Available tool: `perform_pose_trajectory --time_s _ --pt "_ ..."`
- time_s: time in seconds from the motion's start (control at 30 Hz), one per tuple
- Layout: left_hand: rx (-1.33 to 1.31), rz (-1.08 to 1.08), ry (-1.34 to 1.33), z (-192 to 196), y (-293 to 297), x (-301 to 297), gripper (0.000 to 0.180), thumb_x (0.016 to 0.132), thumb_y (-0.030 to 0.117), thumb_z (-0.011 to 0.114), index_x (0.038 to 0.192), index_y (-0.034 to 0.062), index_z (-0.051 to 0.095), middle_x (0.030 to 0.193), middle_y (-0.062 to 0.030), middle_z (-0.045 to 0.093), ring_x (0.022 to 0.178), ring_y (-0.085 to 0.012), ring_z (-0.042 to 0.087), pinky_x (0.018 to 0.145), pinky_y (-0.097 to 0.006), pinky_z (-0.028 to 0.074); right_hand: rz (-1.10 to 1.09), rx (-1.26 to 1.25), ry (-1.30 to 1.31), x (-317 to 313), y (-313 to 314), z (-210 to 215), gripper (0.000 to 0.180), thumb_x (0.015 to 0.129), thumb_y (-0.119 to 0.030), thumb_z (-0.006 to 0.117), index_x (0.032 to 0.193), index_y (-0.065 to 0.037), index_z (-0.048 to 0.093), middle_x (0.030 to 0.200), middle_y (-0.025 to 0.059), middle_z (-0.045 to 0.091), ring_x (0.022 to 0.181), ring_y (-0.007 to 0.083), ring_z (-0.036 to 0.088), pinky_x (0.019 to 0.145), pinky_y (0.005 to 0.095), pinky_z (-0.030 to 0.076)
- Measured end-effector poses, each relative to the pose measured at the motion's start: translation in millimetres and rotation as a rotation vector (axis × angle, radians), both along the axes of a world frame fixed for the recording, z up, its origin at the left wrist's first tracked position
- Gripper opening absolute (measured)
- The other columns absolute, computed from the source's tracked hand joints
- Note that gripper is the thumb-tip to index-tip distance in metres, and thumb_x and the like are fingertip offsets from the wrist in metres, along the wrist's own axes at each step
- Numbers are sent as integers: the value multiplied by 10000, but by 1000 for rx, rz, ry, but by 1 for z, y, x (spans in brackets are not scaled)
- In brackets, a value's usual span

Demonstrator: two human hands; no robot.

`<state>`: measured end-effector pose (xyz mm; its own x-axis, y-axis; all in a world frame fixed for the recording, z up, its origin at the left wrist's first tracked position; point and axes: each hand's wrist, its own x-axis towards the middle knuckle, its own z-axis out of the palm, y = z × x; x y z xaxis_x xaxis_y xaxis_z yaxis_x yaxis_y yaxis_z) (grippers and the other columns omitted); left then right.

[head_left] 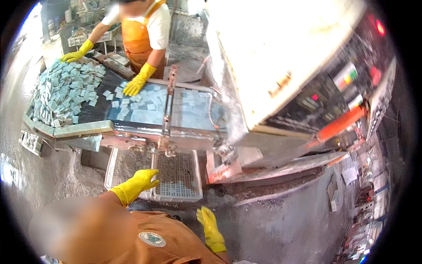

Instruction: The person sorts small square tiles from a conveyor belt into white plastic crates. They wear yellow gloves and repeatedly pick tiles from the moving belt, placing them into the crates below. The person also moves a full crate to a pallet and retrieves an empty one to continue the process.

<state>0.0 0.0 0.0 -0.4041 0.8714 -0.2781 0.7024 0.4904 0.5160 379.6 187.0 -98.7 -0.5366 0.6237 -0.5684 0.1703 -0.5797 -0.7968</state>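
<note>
A: Starting at the far left?
B: Wet, glossy floor (15,145), then a heap of pale blue-green tiles (66,94) on the wide end of the table (85,129).
A: And along the table?
B: Dark belt (100,111) with scattered tiles, crossed by a rusty bar (168,105). Behind, a co-worker (140,39) in an orange apron, one yellow glove at the heap, the other on loose tiles.
A: Lower down?
B: White perforated crate (180,174), partly under the table. Above its near side, gloved left hand (138,182), fingertips slightly parted; cannot tell if touching or holding anything.
A: Right hand (212,229)?
B: Right of the crate, over grey floor, wide and unloaded.
A: Farther right?
B: Bulky pale machine (290,57) at the table's end, red light (380,27) high up, slotted grate (332,192) below, blurred clutter beyond.
</note>
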Motion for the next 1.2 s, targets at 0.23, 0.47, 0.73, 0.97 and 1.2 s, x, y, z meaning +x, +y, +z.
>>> perform_pose_trajectory --time_s 0.23,0.47,0.73,0.97,1.2 --pt "220 246 148 9 -78 -154 686 941 408 751 1491 38 570 1473 -213 627 1344 -402 599 1135 -477 472 187 342 95 -288 71 64 544 1031 -290 747 1480 -78 523 1176 41 680 959 134 645 766 275 524" --pt "485 272 344 14 -36 -294 607 886 305 797 1381 0 622 1324 -248 685 1225 -451 641 1081 -514 498 213 991 -740 -505 88 93 677 906 -558 752 1293 -22 603 1138 226 731 1041 400 709 897 505 556" --pt "176 346 431 -19 81 -400 943 894 557 773 1612 55 424 1640 -283 402 1523 -485 345 1294 -566 186 225 998 -1005 -516 67 105 673 890 -615 710 1234 -41 635 1068 271 754 966 490 731 845 582 577" --pt "131 451 600 -54 148 -489 884 931 595 710 1590 56 473 1643 -266 413 1542 -441 340 1285 -574 183 183 969 -979 -518 59 113 754 873 -613 746 1318 -13 650 1144 254 752 1028 451 733 862 526 585" --pt "-82 636 485 -60 223 -431 985 962 695 613 1667 63 343 1717 -288 279 1606 -487 196 1248 -724 41 192 1008 -1035 -507 58 102 695 877 -599 749 1293 -50 656 1084 213 756 961 440 735 808 536 581"
